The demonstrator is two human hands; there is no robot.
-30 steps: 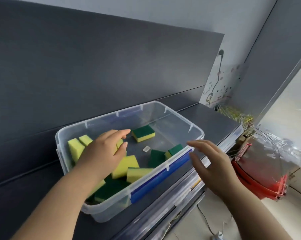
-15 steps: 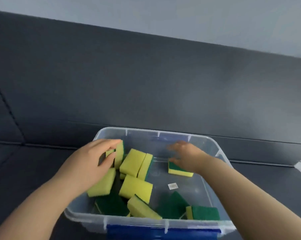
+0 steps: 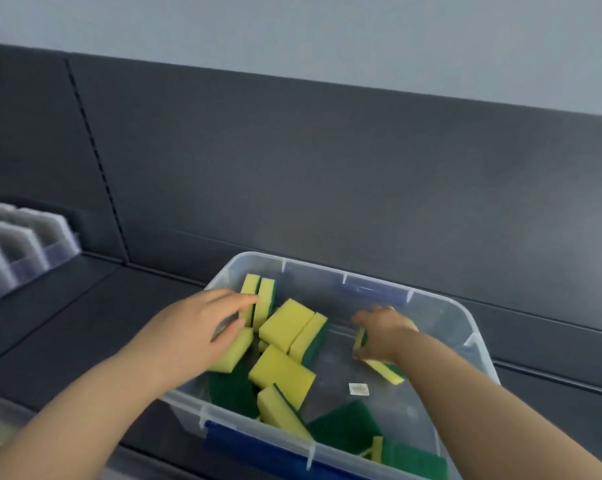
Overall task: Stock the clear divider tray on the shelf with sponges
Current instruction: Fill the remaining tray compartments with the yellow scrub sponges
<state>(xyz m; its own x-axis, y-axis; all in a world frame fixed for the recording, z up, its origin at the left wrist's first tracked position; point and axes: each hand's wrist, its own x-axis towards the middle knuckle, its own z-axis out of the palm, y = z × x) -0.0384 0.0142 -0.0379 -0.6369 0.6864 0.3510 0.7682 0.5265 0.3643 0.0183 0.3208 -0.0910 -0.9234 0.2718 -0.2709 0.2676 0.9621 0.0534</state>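
**Right hand closes on a sponge**

Half a second ago it lay on that sponge, which was flat; now its fingers curl round it and the sponge tilts up off the floor of the clear tub. The left hand stretches relaxed fingers against an upright pair of sponges, gripping nothing (as far as shows). Picking looks just begun. The divider tray sits blurred and cut off at the shelf's left edge, its contents unreadable. The right fingertips are hidden.
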